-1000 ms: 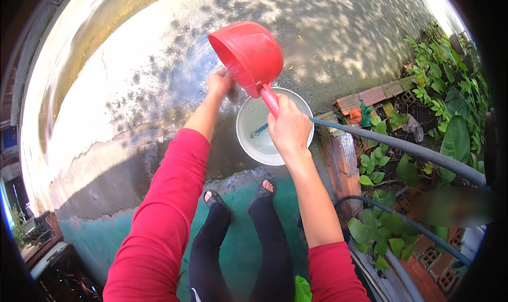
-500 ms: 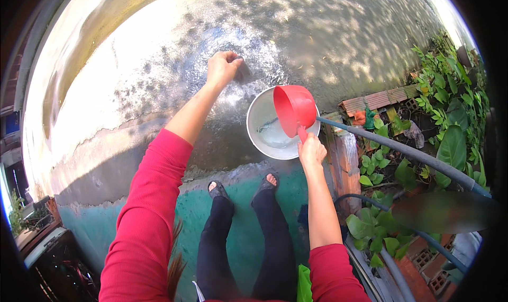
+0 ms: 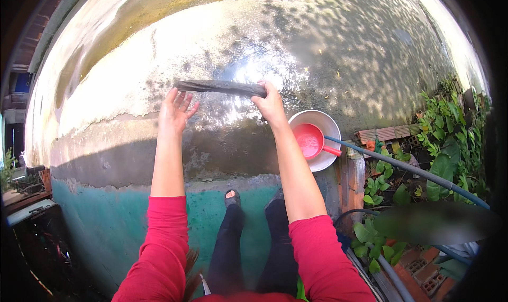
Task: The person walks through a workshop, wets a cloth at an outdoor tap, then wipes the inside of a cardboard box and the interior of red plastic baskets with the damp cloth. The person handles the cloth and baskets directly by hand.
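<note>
A dark grey cloth (image 3: 219, 86), bunched into a long narrow strip, is held out level above the wet concrete. My right hand (image 3: 271, 104) is closed on its right end. Beneath the cloth's left end, my left hand (image 3: 173, 113) has its fingers spread; its fingertips come close to the cloth, and I cannot tell if they touch it. To the right of my right forearm, a red dipper (image 3: 309, 141) with a handle sits in a white basin (image 3: 332, 123).
A blue-grey hose (image 3: 407, 167) runs from the basin toward the right. Beyond it are leafy plants (image 3: 447, 164) and bricks (image 3: 389, 133). Under my feet lies a green painted floor (image 3: 121, 222), meeting sunlit wet concrete (image 3: 344, 79).
My right hand has let go of the dipper, which now rests in the basin, and grips the cloth. The cloth, bunched in my left hand before, is stretched sideways; my left fingers have spread.
</note>
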Available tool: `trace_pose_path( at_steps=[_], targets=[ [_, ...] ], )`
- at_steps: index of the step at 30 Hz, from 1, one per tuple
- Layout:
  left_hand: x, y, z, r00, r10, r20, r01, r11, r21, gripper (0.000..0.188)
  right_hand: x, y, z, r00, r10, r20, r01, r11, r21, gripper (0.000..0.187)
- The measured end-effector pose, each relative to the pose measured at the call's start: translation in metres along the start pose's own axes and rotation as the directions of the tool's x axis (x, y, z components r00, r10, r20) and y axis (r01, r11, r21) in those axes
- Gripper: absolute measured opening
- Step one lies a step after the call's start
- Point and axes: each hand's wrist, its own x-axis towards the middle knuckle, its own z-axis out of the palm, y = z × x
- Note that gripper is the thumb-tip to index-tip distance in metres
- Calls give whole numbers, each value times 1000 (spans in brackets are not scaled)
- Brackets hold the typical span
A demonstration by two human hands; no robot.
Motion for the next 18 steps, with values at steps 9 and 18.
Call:
trace_pose_path(
  at_steps=[9,18],
  targets=[
    [49,-43,-35,837,-464,290,452,885,113,39,-70,-90,100,982,-188,-26,181,888,423,20],
    [7,-5,-32,714,570,406,-577,150,803,41,-54,-133,166,959,276,-71,-77,494,866,35]
  ],
)
